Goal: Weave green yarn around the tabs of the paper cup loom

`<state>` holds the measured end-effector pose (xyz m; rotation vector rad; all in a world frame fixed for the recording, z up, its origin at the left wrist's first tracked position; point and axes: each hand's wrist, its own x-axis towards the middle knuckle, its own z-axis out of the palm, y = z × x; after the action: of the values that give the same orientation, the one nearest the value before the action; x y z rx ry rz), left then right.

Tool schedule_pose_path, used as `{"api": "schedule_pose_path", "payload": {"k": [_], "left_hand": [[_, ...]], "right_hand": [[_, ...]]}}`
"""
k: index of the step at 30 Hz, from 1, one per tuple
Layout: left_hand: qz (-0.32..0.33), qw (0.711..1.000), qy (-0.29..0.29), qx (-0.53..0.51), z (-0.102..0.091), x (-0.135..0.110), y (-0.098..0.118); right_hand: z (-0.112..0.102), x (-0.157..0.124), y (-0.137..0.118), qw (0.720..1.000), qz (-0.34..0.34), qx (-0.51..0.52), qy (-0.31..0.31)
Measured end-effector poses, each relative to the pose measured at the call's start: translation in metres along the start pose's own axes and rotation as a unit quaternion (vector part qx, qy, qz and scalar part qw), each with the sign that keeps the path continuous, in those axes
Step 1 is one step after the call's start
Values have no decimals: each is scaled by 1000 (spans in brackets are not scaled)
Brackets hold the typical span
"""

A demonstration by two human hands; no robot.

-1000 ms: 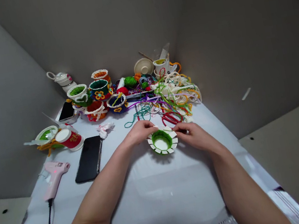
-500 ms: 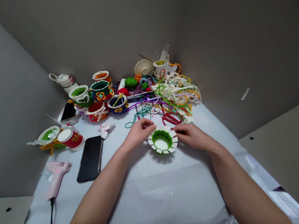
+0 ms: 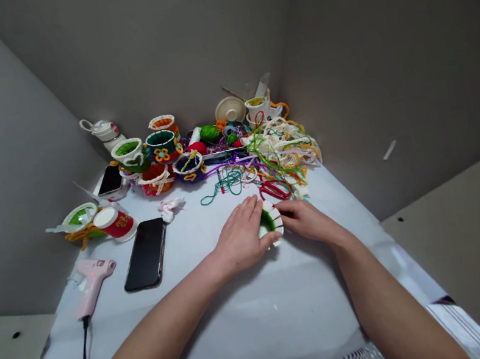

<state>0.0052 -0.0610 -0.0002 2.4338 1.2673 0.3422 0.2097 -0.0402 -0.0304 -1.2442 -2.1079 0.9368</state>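
A paper cup (image 3: 277,222) with its rim cut into white strips that fan outward stands near the table's middle, green yarn lining its inside. Across its left side lies my left hand (image 3: 244,233), fingers over the far rim and thumb on the near rim, gripping it and covering much of the opening. At the right rim, the fingers of my right hand (image 3: 305,216) are pinched together. What sits between those fingertips is too small to make out. Just beyond the cup lie red-handled scissors (image 3: 275,189).
Several yarn-wrapped cups (image 3: 162,145) stand at the back left, beside tangled yarn (image 3: 280,144). A pink glue gun (image 3: 93,282) with a black cord, a phone (image 3: 145,255) and a red-and-white paper cup (image 3: 116,223) are on the left. Grey walls rise behind.
My left hand has moved from the far left rim down and right over the cup, spreading across it and gripping both sides. My right hand stays at the right rim.
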Motion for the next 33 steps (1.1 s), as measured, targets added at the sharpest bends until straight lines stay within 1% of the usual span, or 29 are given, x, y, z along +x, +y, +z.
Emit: {"api": "schedule_pose_path", "payload": {"k": [5, 7, 8, 10, 12, 14, 16, 18, 21, 23, 25, 29, 31, 33], "left_hand": [[-33, 998, 42, -39, 13, -4, -1], [-33, 997, 50, -57, 13, -6, 1], [-28, 996, 49, -68, 11, -6, 1], [-17, 994, 48, -96, 0, -5, 0], [-19, 990, 56, -131, -17, 2, -5], [-36, 982, 50, -178, -35, 16, -14], [-48, 973, 14, -226, -47, 34, -25], [-65, 967, -52, -240, -50, 53, -36], [-53, 949, -145, -275, -40, 71, -47], [-57, 937, -168, -302, -31, 75, -49], [-79, 931, -143, -328, -23, 71, -48], [-150, 925, -32, -348, -17, 56, -45], [-171, 922, -8, -347, -16, 49, -44], [-183, 919, 2, -350, -14, 45, -42]], "right_hand": [[0, 0, 1, 1000, 1, -8, 7], [0, 0, 3, 1000, -1, -14, 8], [0, 0, 3, 1000, -1, -16, 8], [0, 0, 3, 1000, -1, -16, 7], [0, 0, 3, 1000, 1, -12, 7], [0, 0, 3, 1000, 2, -7, 7], [0, 1, 2, 1000, 1, -8, 5], [0, 1, 2, 1000, 1, -10, 4], [-1, 1, 2, 1000, 6, -12, 4], [-1, 1, 3, 1000, 11, -15, 8], [-2, 1, 4, 1000, 17, -15, 18], [-6, -1, 7, 998, 32, 5, 54], [-9, -2, 6, 996, 40, 17, 82], [-10, -3, 3, 992, 44, 25, 116]]}}
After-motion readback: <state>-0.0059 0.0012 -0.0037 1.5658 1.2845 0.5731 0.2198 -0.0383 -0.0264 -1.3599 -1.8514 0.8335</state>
